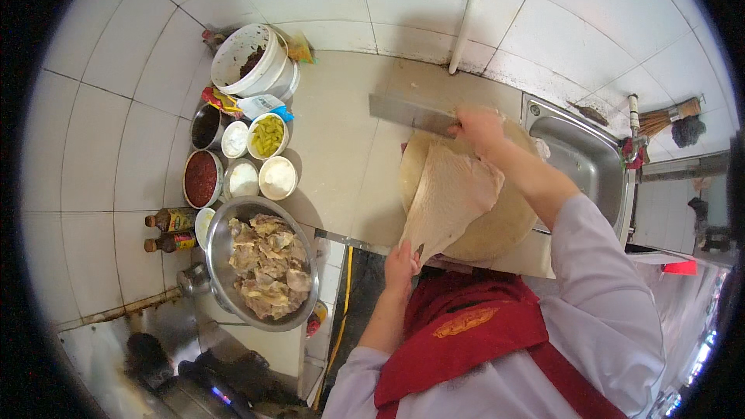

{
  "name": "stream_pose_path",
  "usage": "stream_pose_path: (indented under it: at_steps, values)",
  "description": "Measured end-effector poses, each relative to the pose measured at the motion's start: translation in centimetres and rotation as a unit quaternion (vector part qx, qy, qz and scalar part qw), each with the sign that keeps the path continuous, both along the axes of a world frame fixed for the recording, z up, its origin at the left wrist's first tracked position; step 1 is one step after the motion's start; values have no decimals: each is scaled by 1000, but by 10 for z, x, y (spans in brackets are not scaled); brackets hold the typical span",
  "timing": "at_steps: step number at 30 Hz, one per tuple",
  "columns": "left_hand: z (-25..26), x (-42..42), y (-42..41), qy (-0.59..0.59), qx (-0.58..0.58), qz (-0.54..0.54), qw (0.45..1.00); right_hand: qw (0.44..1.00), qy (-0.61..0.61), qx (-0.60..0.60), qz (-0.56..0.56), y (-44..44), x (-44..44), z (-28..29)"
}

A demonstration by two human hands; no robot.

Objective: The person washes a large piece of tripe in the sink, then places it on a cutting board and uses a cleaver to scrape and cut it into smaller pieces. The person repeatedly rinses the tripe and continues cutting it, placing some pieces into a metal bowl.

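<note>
My right hand is closed around the handle end of a broad cleaver, whose blade points left and is slightly blurred. Below it, a large pale piece of raw poultry with pimpled skin lies across a round chopping board. My left hand grips the narrow lower end of the poultry at the board's near edge. The blade is over the far side of the board and the counter; whether it touches anything cannot be told. Cut meat pieces fill a steel bowl at the left.
Left on the counter stand a white bucket, tubs of white powder, green pickled pieces and red paste, with sauce bottles beside them. A steel sink is at the right; a pipe runs down the tiled wall.
</note>
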State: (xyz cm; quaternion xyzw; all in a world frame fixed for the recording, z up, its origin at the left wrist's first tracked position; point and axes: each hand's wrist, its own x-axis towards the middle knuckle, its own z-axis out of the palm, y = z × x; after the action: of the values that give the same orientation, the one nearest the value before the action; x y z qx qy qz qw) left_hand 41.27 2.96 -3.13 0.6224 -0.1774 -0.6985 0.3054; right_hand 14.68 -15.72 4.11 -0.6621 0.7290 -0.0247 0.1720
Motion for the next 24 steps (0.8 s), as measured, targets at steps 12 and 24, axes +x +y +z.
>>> stream_pose_path:
  at_steps: [12, 24]
  values:
    - [22, -1, -3, -153, -50, -89, 983, 990, -82, 57, 98, 38, 48, -23]
    - [-23, 12, -11, 67, -69, 60, 994, 998, -19, 51, 42, 44, 42, 10]
